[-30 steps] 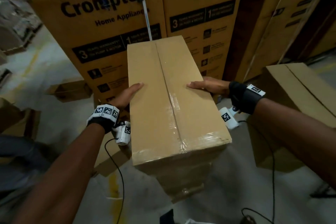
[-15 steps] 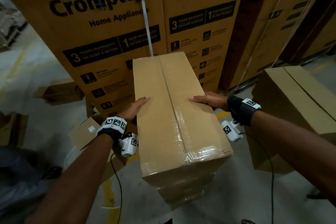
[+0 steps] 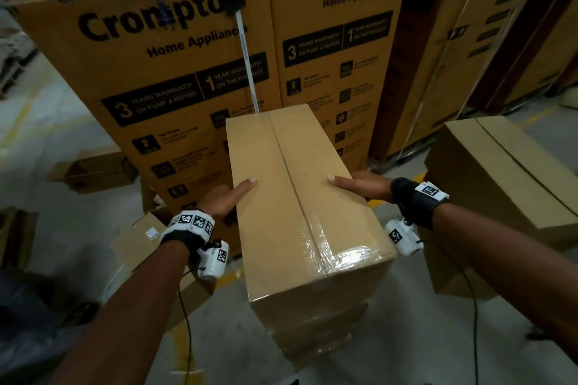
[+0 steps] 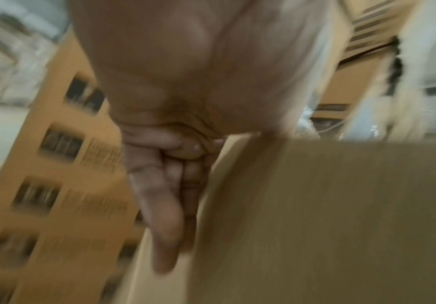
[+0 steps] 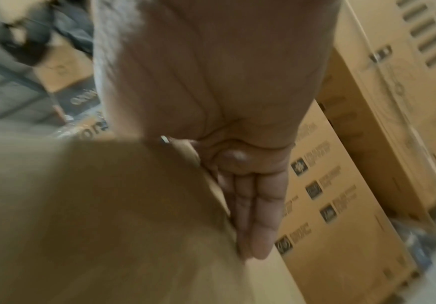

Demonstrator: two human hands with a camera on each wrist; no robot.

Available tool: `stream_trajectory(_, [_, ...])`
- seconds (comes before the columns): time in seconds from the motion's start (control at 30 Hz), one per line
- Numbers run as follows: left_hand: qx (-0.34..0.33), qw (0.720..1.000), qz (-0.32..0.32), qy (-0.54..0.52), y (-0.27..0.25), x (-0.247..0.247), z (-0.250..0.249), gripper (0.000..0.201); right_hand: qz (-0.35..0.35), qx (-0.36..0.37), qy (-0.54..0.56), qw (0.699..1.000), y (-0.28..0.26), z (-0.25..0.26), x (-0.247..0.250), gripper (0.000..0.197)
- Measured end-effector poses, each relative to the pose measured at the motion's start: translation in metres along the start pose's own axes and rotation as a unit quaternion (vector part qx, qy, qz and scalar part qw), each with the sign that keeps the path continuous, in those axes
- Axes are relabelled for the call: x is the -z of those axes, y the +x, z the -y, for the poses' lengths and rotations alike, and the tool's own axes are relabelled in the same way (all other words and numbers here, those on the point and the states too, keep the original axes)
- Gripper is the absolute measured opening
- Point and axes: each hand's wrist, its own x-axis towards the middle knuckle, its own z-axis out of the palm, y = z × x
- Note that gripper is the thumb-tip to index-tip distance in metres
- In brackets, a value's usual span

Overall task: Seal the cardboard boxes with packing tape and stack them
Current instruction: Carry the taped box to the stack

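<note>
Pressing flat on the box sides — both hands' fingers straight in wrist views.

The two big boxes at the back say "Crompton Home Appliances", "3 YEARS WARRANTY ON PUMP & MOTOR" and "1 YEAR WARRANTY ON THE PRODUCT".
</note>
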Motion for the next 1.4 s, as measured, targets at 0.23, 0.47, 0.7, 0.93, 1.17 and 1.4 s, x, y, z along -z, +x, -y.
stream_trajectory(0.23, [-0.058,0.983,-0.038,0.170,-0.028,0.047,-0.045,0.064,-0.003,0.045,-0.067,0.997,-0.036,-0.007,0.021,0.052])
stream_trajectory(0.47, [-0.181,0.979,-0.060,0.071,-0.053,-0.013,-0.159,0.049,-0.072,0.092,0.009,0.993,-0.082,-0.041,0.066,0.045])
stream_trajectory(0.7, [-0.192,0.980,0.050,-0.024,-0.059,-0.156,-0.276,0.044,-0.127,0.096,0.048,0.986,-0.170,-0.120,0.149,0.030])
stream_trajectory(0.93, [-0.171,0.977,0.105,-0.076,-0.042,-0.328,-0.370,0.038,-0.253,0.051,0.143,0.956,-0.247,-0.255,0.238,0.029])
stream_trajectory(1.17, [-0.097,0.973,0.097,-0.185,0.000,-0.473,-0.418,0.035,-0.326,-0.017,0.247,0.912,-0.279,-0.368,0.309,0.021])
stream_trajectory(1.4, [0.009,0.965,0.096,-0.243,0.082,-0.562,-0.449,0.033,-0.369,-0.067,0.277,0.885,-0.247,-0.443,0.367,0.023])
